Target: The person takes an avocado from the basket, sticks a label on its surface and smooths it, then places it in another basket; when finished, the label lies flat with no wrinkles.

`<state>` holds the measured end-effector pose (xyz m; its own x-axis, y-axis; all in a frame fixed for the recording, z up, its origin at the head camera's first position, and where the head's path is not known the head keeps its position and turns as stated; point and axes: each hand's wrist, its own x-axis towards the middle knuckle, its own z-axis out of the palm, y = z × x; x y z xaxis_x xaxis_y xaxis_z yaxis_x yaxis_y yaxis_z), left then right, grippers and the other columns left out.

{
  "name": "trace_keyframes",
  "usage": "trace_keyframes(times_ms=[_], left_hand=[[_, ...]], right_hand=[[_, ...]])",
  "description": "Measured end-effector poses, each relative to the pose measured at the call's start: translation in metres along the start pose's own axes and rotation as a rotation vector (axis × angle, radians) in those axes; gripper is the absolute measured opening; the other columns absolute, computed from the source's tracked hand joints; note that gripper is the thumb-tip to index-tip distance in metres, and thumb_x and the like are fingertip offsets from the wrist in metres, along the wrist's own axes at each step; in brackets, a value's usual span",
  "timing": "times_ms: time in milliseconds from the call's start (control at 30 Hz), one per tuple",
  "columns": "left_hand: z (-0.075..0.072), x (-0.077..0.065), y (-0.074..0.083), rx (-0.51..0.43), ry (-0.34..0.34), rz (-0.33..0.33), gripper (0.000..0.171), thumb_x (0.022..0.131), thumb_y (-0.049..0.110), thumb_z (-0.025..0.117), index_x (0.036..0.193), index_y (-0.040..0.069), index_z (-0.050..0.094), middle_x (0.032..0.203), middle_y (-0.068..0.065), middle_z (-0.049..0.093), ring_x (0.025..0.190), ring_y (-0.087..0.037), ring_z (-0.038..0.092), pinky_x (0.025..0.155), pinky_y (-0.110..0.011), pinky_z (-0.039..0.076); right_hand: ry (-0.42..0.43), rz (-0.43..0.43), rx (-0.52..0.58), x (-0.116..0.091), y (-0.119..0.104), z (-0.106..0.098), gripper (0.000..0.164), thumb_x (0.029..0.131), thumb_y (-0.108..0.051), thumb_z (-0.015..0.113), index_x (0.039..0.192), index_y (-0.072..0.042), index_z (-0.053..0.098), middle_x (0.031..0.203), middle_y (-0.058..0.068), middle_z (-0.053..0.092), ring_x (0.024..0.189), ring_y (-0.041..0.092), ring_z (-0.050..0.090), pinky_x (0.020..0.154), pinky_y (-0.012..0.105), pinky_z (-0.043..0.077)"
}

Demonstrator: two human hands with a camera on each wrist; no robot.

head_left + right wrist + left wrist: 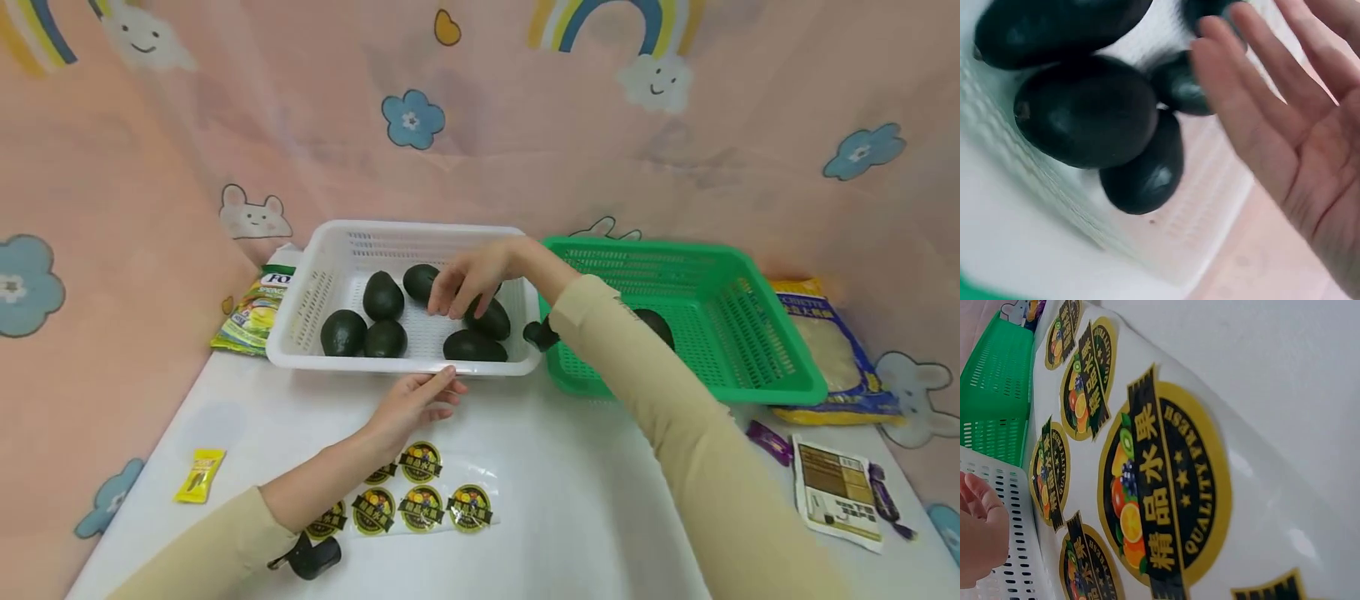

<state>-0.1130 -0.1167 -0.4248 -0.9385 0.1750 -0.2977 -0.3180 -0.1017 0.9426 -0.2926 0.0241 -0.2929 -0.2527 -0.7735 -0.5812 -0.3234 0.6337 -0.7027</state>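
Observation:
Several dark green avocados [383, 296] lie in a white perforated basket [300, 363]. My right hand [480, 275] hangs over the right half of that basket, fingers loosely bent and holding nothing. In the right wrist view its spread fingers stand beside avocados [1088, 112]. My left hand [412, 404] is at the front of the white basket, thumb tip at the rim and the other fingers loosely bent below it. A green basket [780, 392] stands to the right, with an avocado [655, 325] partly hidden behind my right sleeve.
A clear sheet of round fruit stickers [422, 508] lies on the white table, partly under my left forearm. A green snack bag [258, 308] and a yellow packet [200, 476] are at left. At right lie a blue-yellow bag [832, 358], a white pouch [837, 492] and purple wrapped sweets [769, 442].

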Motion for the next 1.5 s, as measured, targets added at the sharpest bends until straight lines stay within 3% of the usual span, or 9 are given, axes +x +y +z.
trace_keyframes(times_ms=[133, 233, 400, 533, 833, 967, 1133, 1300, 1500], left_hand=[[0.007, 0.000, -0.004, 0.017, -0.019, -0.008, 0.040, 0.098, 0.039, 0.058, 0.099, 0.000, 0.070, 0.101, -0.011, 0.069, 0.090, -0.018, 0.063, 0.083, -0.034, 0.053], [0.009, 0.000, -0.007, 0.024, -0.041, -0.007, 0.041, 0.098, 0.040, 0.057, 0.100, 0.000, 0.070, 0.100, -0.010, 0.070, 0.089, -0.017, 0.063, 0.084, -0.035, 0.053], [0.010, -0.001, -0.009, 0.034, -0.057, 0.000, 0.043, 0.099, 0.041, 0.056, 0.101, 0.000, 0.069, 0.099, -0.009, 0.070, 0.089, -0.017, 0.063, 0.082, -0.034, 0.052], [0.011, -0.001, -0.010, 0.033, -0.064, -0.002, 0.043, 0.099, 0.041, 0.056, 0.103, 0.000, 0.069, 0.096, -0.004, 0.070, 0.089, -0.016, 0.062, 0.081, -0.032, 0.052], [0.012, 0.000, -0.012, 0.025, -0.077, -0.012, 0.042, 0.099, 0.040, 0.057, 0.102, 0.001, 0.069, 0.095, -0.004, 0.070, 0.089, -0.016, 0.062, 0.081, -0.032, 0.052], [0.012, 0.001, -0.011, 0.031, -0.077, -0.012, 0.043, 0.099, 0.041, 0.057, 0.103, 0.000, 0.069, 0.095, -0.003, 0.070, 0.089, -0.016, 0.062, 0.080, -0.031, 0.052], [0.009, 0.002, -0.008, 0.032, -0.061, -0.009, 0.043, 0.099, 0.040, 0.056, 0.105, -0.001, 0.069, 0.097, -0.006, 0.070, 0.090, -0.018, 0.062, 0.081, -0.032, 0.052], [0.004, 0.003, -0.007, 0.037, -0.043, -0.002, 0.047, 0.099, 0.041, 0.056, 0.111, -0.004, 0.066, 0.097, -0.005, 0.069, 0.092, -0.018, 0.062, 0.081, -0.031, 0.052], [-0.002, 0.004, -0.004, 0.042, -0.038, 0.011, 0.051, 0.101, 0.039, 0.053, 0.122, -0.006, 0.058, 0.098, -0.001, 0.069, 0.094, -0.019, 0.061, 0.086, -0.036, 0.051]], right_hand=[[-0.120, 0.237, -0.025, 0.017, 0.018, -0.006, 0.046, 0.091, -0.008, 0.069, 0.135, -0.015, 0.058, 0.136, 0.005, 0.053, 0.121, 0.020, 0.053, 0.092, 0.039, 0.051], [-0.172, 0.318, -0.025, 0.024, 0.026, -0.003, 0.054, 0.089, -0.005, 0.069, 0.140, -0.016, 0.054, 0.141, 0.005, 0.049, 0.126, 0.021, 0.049, 0.093, 0.037, 0.050], [-0.177, 0.240, -0.011, 0.033, 0.031, 0.006, 0.058, 0.087, 0.004, 0.069, 0.141, -0.009, 0.051, 0.142, 0.009, 0.048, 0.128, 0.020, 0.049, 0.097, 0.030, 0.047], [-0.156, 0.169, -0.051, 0.039, 0.037, 0.011, 0.056, 0.085, -0.001, 0.074, 0.137, -0.007, 0.054, 0.139, 0.007, 0.052, 0.128, 0.018, 0.048, 0.103, 0.026, 0.040], [-0.158, 0.151, -0.120, 0.044, 0.044, 0.020, 0.063, 0.084, -0.019, 0.078, 0.141, -0.018, 0.052, 0.152, 0.003, 0.039, 0.139, 0.015, 0.033, 0.109, 0.027, 0.033], [-0.147, 0.144, -0.133, 0.042, 0.039, 0.021, 0.061, 0.082, -0.019, 0.080, 0.137, -0.018, 0.055, 0.149, 0.002, 0.042, 0.136, 0.015, 0.037, 0.105, 0.028, 0.038], [-0.054, 0.025, -0.189, 0.023, 0.030, 0.014, 0.055, 0.079, -0.024, 0.083, 0.129, -0.020, 0.060, 0.132, -0.001, 0.053, 0.121, 0.017, 0.049, 0.098, 0.029, 0.043], [-0.008, -0.160, -0.163, -0.018, 0.022, 0.014, 0.056, 0.080, -0.019, 0.081, 0.130, -0.015, 0.056, 0.126, 0.001, 0.055, 0.112, 0.023, 0.053, 0.097, 0.034, 0.044], [0.083, -0.272, -0.164, -0.076, 0.032, 0.042, 0.058, 0.080, -0.025, 0.081, 0.130, -0.021, 0.053, 0.126, -0.004, 0.054, 0.114, 0.018, 0.048, 0.090, 0.038, 0.049]])
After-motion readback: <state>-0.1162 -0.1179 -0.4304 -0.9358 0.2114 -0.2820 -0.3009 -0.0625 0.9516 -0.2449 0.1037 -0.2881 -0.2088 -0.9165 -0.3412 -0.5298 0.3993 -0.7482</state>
